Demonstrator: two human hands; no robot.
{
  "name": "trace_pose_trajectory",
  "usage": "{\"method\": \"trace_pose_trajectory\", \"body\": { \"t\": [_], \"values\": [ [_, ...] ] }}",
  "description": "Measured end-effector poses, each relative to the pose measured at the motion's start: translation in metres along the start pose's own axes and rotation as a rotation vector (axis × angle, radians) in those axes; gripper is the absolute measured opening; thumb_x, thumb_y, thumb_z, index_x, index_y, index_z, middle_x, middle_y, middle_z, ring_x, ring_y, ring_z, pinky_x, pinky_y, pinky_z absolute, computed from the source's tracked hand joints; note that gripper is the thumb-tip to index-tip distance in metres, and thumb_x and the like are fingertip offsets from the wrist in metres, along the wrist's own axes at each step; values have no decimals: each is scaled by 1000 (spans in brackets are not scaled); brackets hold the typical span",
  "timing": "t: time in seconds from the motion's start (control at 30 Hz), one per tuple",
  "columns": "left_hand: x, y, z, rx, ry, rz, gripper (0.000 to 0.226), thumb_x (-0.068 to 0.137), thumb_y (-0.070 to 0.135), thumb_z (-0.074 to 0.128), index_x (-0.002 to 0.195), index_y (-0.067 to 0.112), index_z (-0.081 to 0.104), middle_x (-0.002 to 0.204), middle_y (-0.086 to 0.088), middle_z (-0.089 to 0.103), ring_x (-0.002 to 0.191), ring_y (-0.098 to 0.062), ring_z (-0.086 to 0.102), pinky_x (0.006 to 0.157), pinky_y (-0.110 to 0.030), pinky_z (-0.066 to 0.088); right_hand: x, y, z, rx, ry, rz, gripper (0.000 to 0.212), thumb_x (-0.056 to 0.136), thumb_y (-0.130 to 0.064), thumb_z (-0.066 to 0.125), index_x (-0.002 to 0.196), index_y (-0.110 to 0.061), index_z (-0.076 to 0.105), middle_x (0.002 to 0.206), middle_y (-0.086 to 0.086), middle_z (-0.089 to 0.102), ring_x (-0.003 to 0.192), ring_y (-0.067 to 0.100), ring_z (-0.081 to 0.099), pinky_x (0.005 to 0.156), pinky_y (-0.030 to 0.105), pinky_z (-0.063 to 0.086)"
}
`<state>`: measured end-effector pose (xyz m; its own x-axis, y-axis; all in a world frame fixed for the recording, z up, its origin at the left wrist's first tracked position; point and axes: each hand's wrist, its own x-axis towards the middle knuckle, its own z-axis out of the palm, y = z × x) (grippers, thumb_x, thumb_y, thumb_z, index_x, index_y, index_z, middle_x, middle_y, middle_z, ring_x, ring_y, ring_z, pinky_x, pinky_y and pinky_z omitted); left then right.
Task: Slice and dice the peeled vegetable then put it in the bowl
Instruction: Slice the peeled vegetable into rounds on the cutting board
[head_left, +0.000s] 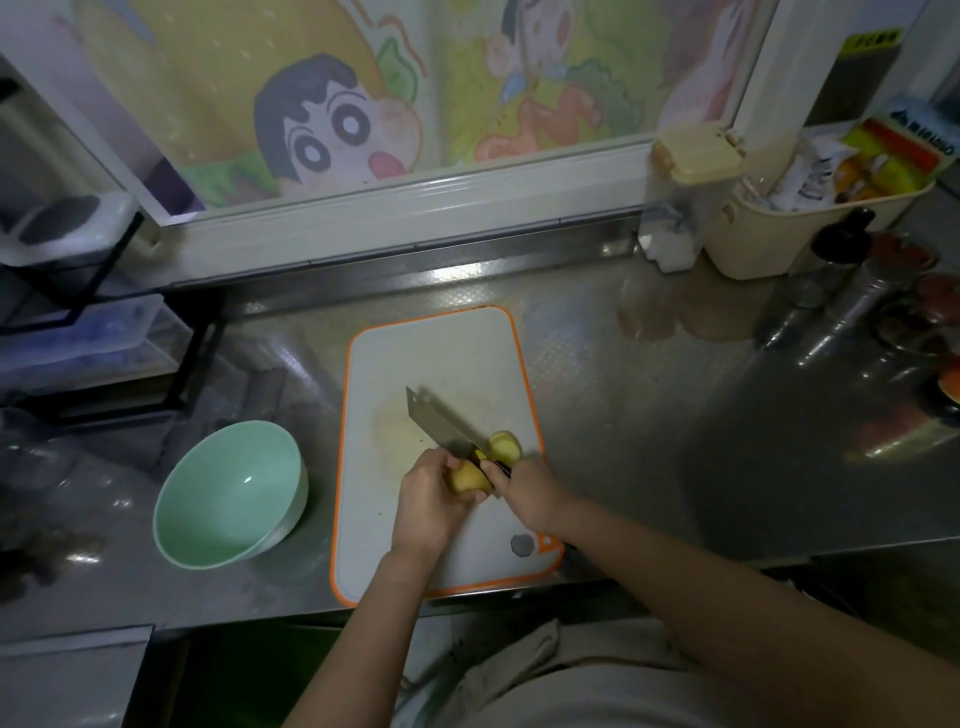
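Observation:
A peeled yellow potato (467, 480) lies on the white cutting board with an orange rim (441, 353). My left hand (428, 499) grips the potato from the left. My right hand (524, 493) holds the dark handle of a cleaver (439, 423), whose blade runs up and left and stands between the potato and a few cut slices (505, 446) lying to its right. An empty pale green bowl (228, 493) sits left of the board on the steel counter.
Along the back right stand a clear lidded container (685, 197) and a cream basket of packets (810, 208). Jars and bowls (914, 291) crowd the far right. A black wire rack (93, 322) occupies the left. The counter's front edge runs just below the board.

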<state>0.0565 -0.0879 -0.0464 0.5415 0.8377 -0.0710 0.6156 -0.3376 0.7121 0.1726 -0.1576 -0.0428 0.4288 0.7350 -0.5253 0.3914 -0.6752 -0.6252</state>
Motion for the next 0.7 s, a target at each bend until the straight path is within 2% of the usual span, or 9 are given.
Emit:
{"method": "trace_pose_trajectory", "body": {
  "t": [0.03,0.1,0.17,0.27,0.33,0.4,0.47,0.57,0.7],
  "values": [
    [0,0,0,-2,-4,-4,40,60,10,84,84,14,52,91,-4,60,83,-20,55,66,-21,39,1,1,0,16,-8,-12,53,99,-48,35,62,-11,48,70,13,55,82,33,60,64,26,35],
    [0,1,-1,-1,-6,-9,40,60,10,84,84,14,52,90,-3,58,82,-20,54,64,-19,35,0,1,-3,36,-24,-35,55,100,-44,33,86,0,62,91,24,63,95,37,61,68,28,36],
    [0,-1,-1,-3,3,-9,41,59,11,84,82,14,51,88,-1,57,80,-19,53,62,-18,33,-3,-2,-9,53,5,-40,58,100,-44,33,100,6,63,101,26,64,99,36,61,71,30,39],
    [-2,-2,0,21,17,-6,40,60,15,85,82,16,51,87,-1,57,80,-20,54,65,-24,39,-7,-4,-16,62,96,-61,58,100,-45,33,88,4,63,95,24,66,91,34,63,69,32,43],
    [-4,-1,0,44,24,-4,40,62,19,83,84,17,50,90,-1,56,81,-21,54,69,-32,44,-7,-3,-20,123,91,-57,59,99,-47,34,76,1,61,76,18,63,72,30,61,59,31,42],
    [-6,0,0,62,32,14,40,65,21,82,86,18,48,91,0,53,81,-19,51,67,-30,43,-11,-4,-26,152,80,-40,57,98,-47,35,58,-9,45,57,7,48,51,18,46,46,27,32],
    [-8,0,0,83,33,43,38,67,21,80,88,18,48,91,2,49,80,-15,47,66,-22,35,-19,-4,-33,142,78,-57,56,99,-46,35,54,-12,37,53,3,40,48,14,39,45,24,27],
    [-11,-1,1,80,26,58,34,71,19,77,94,14,53,96,3,46,82,-11,43,67,-14,30,-34,-4,-39,83,91,-108,56,99,-45,34,53,-13,34,51,2,37,47,12,37,46,23,26],
    [-15,-1,0,42,27,62,31,73,14,75,98,13,56,95,4,48,85,-12,47,71,-15,33,-46,-8,-42,16,65,-82,54,99,-47,33,56,-15,36,55,2,38,49,11,36,47,21,26]
  ]
}}
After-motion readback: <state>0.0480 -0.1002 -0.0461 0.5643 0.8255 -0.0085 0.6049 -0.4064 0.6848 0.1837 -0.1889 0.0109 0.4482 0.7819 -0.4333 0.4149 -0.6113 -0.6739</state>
